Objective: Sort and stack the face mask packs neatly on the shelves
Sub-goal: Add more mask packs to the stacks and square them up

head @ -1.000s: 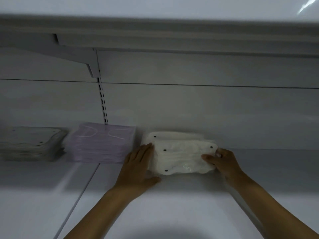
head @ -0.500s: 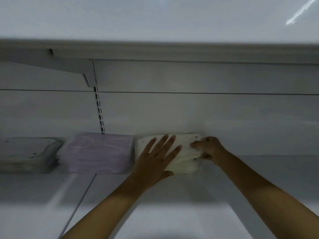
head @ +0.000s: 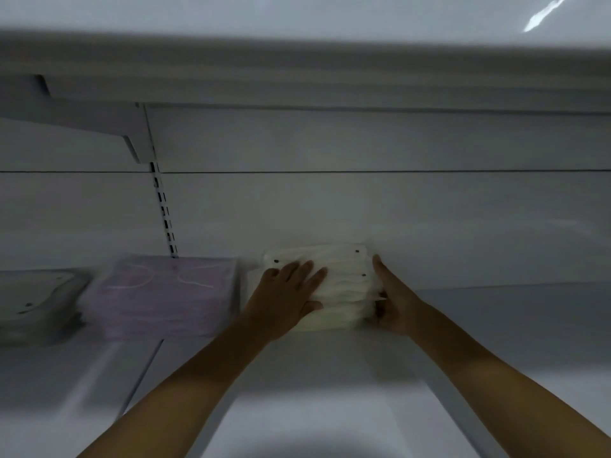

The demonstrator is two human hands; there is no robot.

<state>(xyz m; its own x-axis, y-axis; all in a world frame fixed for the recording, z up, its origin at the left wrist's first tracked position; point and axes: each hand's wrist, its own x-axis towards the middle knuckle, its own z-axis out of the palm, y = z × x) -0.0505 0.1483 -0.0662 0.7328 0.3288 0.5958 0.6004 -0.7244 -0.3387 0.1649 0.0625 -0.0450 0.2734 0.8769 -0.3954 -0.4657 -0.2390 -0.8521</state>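
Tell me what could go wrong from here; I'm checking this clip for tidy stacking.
1. The white stack looks uneven along its front, its layers fanned. With the left hand flat on top and the right hand at its right side, a hard squeeze may splay them further.
2. Only a narrow gap separates it from the purple stack; a leftward shove could nudge that one.

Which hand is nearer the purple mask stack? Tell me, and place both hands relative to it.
Left. The left hand lies flat on the white mask stack, just right of the purple mask stack. The right hand is at the white stack's far right side, farther away.
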